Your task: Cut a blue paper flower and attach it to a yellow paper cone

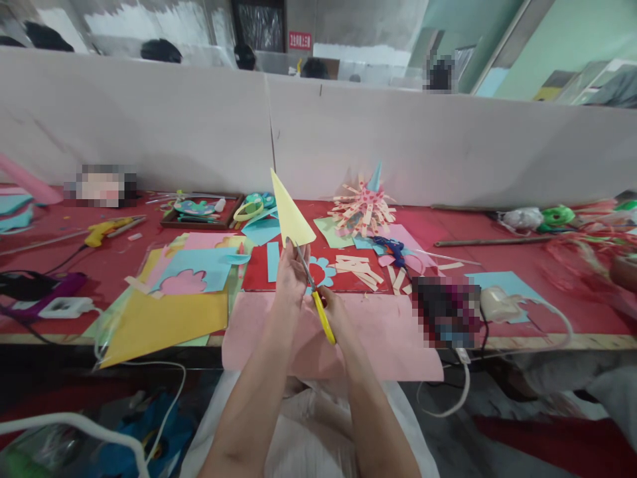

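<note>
A pale yellow paper cone point(290, 211) points upward, its base pinched in my left hand point(291, 267). Yellow-handled scissors point(324, 320) are gripped by my right hand point(334, 309), their blades reaching up to the cone's lower edge beside my left fingers. Whether the blades are biting into the paper, I cannot tell. Beneath my hands lies a sheet of pink paper point(259, 338) that overhangs the table's front edge. Just behind it, a blue paper flower point(322, 271) and several cream paper strips point(365, 271) rest on a red board point(253, 279).
Coloured sheets, with a yellow one point(169, 322) in front, lie to my left near a yellow glue gun point(107, 230). A decorated cone ornament point(365, 202) and a blue-handled tool point(389, 251) sit behind the strips. White cables point(560, 318) cross the right side; a partition point(199, 126) stands behind.
</note>
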A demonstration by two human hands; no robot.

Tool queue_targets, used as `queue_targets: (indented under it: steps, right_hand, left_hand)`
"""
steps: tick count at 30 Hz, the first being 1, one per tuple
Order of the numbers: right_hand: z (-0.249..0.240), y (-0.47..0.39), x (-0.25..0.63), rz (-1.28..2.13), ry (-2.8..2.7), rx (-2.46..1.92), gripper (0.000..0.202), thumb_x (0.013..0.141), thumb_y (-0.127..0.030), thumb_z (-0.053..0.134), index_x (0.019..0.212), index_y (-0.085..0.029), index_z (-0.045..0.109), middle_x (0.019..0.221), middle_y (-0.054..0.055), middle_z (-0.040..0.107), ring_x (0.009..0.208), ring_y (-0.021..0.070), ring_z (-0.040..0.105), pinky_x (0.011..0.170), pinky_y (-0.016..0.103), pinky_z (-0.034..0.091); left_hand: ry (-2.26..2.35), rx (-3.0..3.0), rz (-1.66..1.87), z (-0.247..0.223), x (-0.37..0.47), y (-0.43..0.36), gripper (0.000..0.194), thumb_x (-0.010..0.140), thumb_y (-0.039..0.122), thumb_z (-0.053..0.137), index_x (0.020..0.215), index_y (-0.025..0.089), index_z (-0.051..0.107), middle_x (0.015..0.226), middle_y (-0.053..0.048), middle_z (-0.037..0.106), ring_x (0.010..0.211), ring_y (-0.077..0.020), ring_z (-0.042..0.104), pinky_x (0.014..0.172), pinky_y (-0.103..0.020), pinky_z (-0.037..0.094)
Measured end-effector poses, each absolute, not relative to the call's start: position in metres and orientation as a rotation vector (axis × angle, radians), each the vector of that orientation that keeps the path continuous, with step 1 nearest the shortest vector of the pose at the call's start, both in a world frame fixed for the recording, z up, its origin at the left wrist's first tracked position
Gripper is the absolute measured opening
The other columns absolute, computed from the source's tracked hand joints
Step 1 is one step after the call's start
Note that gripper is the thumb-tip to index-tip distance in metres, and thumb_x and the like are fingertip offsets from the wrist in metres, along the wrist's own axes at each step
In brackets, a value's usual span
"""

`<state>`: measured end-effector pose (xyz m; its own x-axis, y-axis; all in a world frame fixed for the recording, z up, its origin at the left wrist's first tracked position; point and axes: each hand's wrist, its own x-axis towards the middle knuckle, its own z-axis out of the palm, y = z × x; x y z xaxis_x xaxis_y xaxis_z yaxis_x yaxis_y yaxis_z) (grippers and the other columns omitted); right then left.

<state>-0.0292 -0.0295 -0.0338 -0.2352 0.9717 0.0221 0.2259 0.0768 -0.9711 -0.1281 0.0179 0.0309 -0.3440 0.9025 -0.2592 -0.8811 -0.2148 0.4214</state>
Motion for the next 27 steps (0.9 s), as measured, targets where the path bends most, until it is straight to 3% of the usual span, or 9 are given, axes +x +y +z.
queue_targets:
  steps: [3,8,14,22,27]
  right_hand:
    - [-0.035,-0.028,-0.028,1.216,-1.644,-1.245,0.025,0.07,-0.041,0.058,0.065,-0.02,0.045,0.057,-0.004,0.043,0.054,0.0104,0.04,0.05,0.02,0.03]
    - [-0.03,-0.023,-0.016,1.07,-1.76,-1.395,0.014,0.072,-0.033,0.053,0.069,-0.019,0.055,0.062,-0.001,0.054,0.059,0.0145,0.05,0.052,0.023,0.035]
    - [-0.027,-0.007,0.016,0.47,-1.803,-1.606,0.031,0.069,-0.032,0.061,0.097,-0.018,0.062,0.104,0.011,0.059,0.096,0.0244,0.057,0.08,0.032,0.044]
    - [-0.046,0.019,0.058,0.386,-1.805,-1.831,0.036,0.068,-0.029,0.063,0.103,-0.019,0.064,0.105,0.01,0.059,0.101,0.0253,0.056,0.086,0.034,0.044]
    - [-0.054,0.03,0.065,0.295,-1.773,-1.816,0.038,0.065,-0.029,0.065,0.099,-0.014,0.067,0.102,0.014,0.06,0.098,0.0281,0.056,0.084,0.039,0.045]
  left_hand:
    - [0.556,0.079,1.854,0.035,-0.14,0.026,0.021,0.089,0.02,0.047,0.103,0.019,0.063,0.1,-0.002,0.071,0.103,-0.0108,0.063,0.098,-0.022,0.044]
    - [0.566,0.081,1.938,0.039,-0.168,0.034,0.02,0.09,0.022,0.046,0.101,0.021,0.064,0.102,-0.001,0.071,0.104,-0.0087,0.062,0.099,-0.019,0.042]
    - [0.619,0.114,1.833,0.005,-0.161,0.028,0.014,0.086,0.019,0.054,0.093,0.021,0.066,0.096,-0.002,0.072,0.099,-0.0111,0.064,0.095,-0.022,0.045]
    - [0.647,0.119,1.78,-0.037,-0.149,0.029,0.006,0.082,0.019,0.059,0.082,0.02,0.065,0.089,-0.002,0.073,0.098,-0.0129,0.065,0.099,-0.027,0.042]
    - [0.64,0.053,1.738,-0.038,-0.151,0.029,0.011,0.083,0.018,0.058,0.091,0.021,0.065,0.094,-0.003,0.072,0.091,-0.0111,0.066,0.094,-0.024,0.046]
